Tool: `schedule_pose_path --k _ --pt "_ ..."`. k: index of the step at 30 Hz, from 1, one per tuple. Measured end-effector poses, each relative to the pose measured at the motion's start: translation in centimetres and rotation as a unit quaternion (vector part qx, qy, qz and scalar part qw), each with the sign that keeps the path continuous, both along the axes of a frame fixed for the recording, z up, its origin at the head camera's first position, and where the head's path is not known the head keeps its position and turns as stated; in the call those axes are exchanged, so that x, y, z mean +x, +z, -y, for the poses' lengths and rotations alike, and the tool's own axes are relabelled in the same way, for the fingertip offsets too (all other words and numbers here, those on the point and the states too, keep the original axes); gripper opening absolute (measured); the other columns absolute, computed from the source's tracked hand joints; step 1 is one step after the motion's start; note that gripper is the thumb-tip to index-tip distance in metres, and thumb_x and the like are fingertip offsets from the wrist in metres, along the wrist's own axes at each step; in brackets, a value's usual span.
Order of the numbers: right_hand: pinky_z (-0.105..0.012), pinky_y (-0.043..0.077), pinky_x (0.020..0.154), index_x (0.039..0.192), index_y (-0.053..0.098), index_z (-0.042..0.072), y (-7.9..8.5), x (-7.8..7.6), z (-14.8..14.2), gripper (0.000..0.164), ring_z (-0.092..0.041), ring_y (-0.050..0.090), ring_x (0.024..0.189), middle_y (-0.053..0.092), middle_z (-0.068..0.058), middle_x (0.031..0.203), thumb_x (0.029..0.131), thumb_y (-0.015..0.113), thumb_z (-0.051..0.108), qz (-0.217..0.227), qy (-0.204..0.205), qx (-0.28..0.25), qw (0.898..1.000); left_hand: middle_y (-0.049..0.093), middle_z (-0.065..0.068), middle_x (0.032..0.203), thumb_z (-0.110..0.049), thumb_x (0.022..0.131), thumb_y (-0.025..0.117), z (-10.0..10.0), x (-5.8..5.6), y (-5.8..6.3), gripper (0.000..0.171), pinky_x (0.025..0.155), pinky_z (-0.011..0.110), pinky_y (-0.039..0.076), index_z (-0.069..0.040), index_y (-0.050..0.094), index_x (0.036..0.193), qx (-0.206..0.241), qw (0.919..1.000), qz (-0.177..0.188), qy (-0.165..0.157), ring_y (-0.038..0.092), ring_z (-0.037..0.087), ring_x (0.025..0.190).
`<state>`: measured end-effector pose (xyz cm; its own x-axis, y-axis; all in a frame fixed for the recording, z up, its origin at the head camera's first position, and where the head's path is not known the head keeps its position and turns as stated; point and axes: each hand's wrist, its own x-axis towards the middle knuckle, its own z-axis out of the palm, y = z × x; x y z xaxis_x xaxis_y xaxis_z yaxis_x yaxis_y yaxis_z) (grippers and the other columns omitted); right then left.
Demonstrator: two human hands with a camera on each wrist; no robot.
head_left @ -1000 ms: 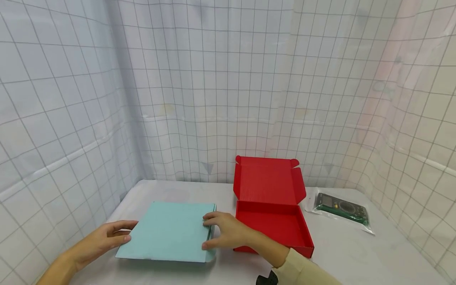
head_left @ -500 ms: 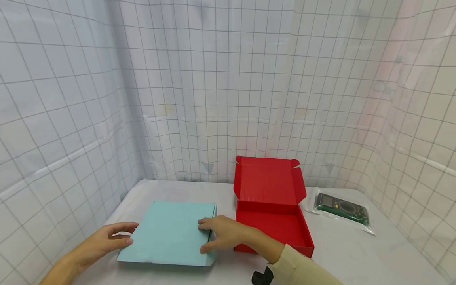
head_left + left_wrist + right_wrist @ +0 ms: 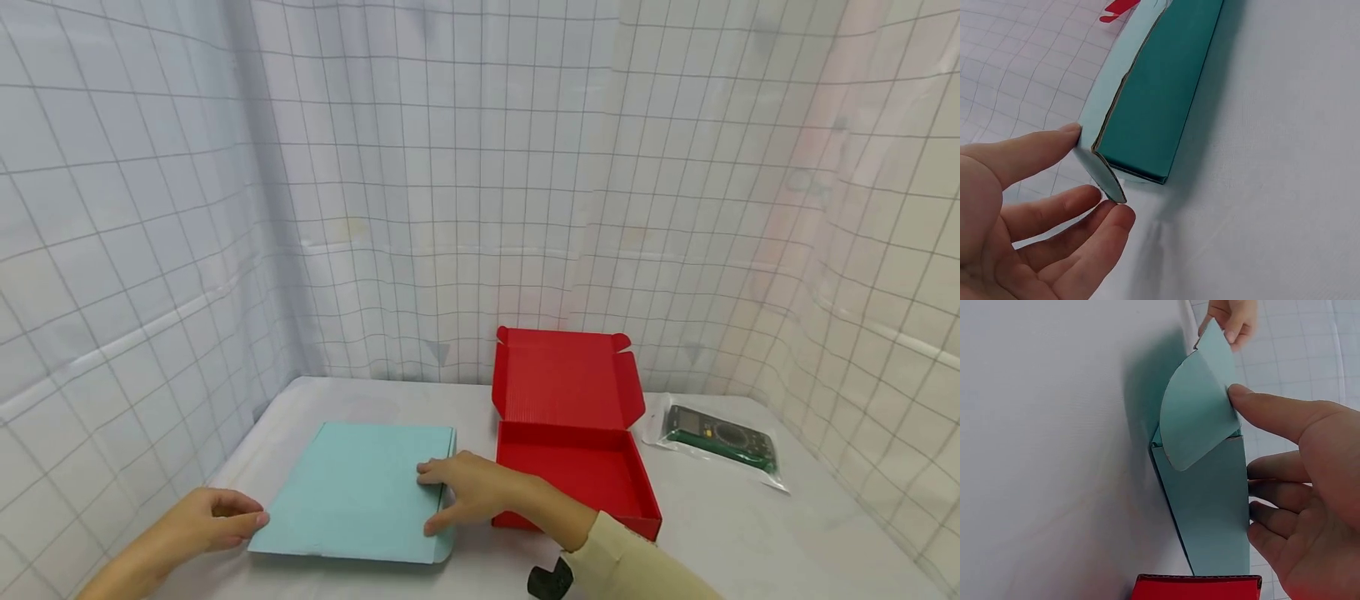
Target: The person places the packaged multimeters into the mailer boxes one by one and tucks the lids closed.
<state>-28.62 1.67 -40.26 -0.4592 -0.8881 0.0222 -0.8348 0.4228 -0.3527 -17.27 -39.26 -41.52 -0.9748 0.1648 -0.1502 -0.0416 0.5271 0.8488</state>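
Note:
A light blue cardboard mailer box (image 3: 352, 492) lies on the left of the table, its lid down over the tray with the front edge slightly raised. At the lid's front left corner, my left hand (image 3: 198, 529) holds a small side flap (image 3: 1102, 174) between thumb and fingertips. My right hand (image 3: 476, 492) rests on the box's right edge. In the right wrist view its thumb touches the lid and its fingers lie along the top of the side wall (image 3: 1207, 506). A rounded flap (image 3: 1194, 409) sticks out at the front right corner.
Just right of the blue box stands a red mailer box (image 3: 573, 471) with its lid raised, partly behind my right forearm. A multimeter (image 3: 720, 437) in a clear bag lies at the far right. Gridded white curtain (image 3: 465, 208) encloses the back and sides.
The blue lid's front edge has come down a little. My left hand has slid from the left side toward the front left corner. My right fingers have shifted slightly inward on the lid.

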Motion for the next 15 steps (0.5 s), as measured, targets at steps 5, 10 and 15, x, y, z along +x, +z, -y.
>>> schedule_pose_path --k 5,10,15 --pt "-0.025 0.044 0.107 0.146 0.061 0.010 0.11 -0.04 0.02 0.066 -0.011 0.046 0.140 0.053 0.004 0.152 0.091 0.081 0.040 0.002 0.005 -0.003 1.000 0.069 0.008 0.106 -0.024 0.106 0.062 -0.28 0.05 -0.05 0.044 0.085 0.038 0.060 0.019 0.062 0.118 0.026 0.9994 0.017 -0.014 0.069 0.029 0.101" --pt "-0.026 0.042 0.110 0.145 0.061 0.010 0.29 -0.03 0.06 0.065 -0.010 0.045 0.141 0.054 0.004 0.151 0.091 0.081 0.040 -0.002 0.005 0.005 1.000 0.068 0.009 0.107 -0.024 0.105 0.062 -0.31 0.12 -0.15 0.047 0.086 0.039 0.060 0.021 0.060 0.120 0.029 0.9992 0.025 -0.006 0.068 0.030 0.103" --pt "-0.031 0.040 0.113 0.145 0.062 0.010 0.78 -0.07 0.19 0.065 -0.011 0.046 0.141 0.054 0.004 0.151 0.091 0.081 0.040 -0.002 0.003 0.021 1.000 0.067 0.009 0.111 -0.023 0.106 0.060 -0.13 -0.23 -0.11 0.050 0.086 0.040 0.060 0.024 0.056 0.122 0.044 0.9984 0.034 -0.012 0.066 0.032 0.105"
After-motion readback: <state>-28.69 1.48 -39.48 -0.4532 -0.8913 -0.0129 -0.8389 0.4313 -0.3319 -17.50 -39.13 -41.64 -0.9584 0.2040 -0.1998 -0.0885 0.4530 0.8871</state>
